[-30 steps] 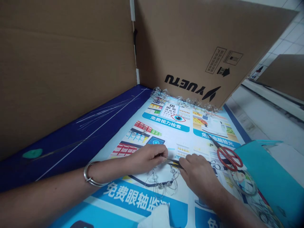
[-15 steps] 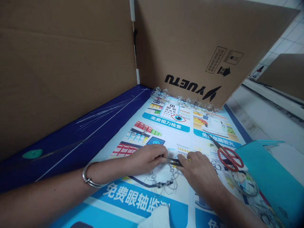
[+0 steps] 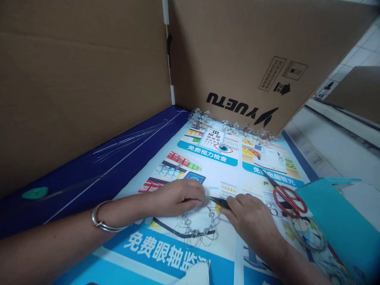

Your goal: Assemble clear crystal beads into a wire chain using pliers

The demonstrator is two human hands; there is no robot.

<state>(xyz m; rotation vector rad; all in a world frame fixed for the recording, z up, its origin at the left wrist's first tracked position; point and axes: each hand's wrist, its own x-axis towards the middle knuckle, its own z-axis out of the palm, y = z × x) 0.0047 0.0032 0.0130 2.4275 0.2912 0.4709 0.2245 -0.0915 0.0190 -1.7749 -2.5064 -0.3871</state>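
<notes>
Well, both forearms reach low across a printed poster [image 3: 208,157], the left hand [image 3: 178,198] curled with its fingers [image 3: 198,194] closed just beside the tips of small pliers [image 3: 219,202]; whether they pinch wire, I cannot tell. The right hand [image 3: 252,225] grips those pliers firmly. Directly beneath lies a beaded wire loop [image 3: 196,225], flat on the poster. Red-handled scissors [image 3: 289,202] sit near the right hand, just beside a teal folder [image 3: 335,225]; cardboard panels [image 3: 89,79] stand along the poster's far edges.

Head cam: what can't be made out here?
Head view:
- Black-tipped tool: right hand covers its handle; pliers or tweezers unclear.
- Wire-and-bead ring: left hand hides its top; wires too thin to trace.
- Bead strand along the poster's far edge: too small to count.
- White tissue: cut off by bottom edge.
</notes>
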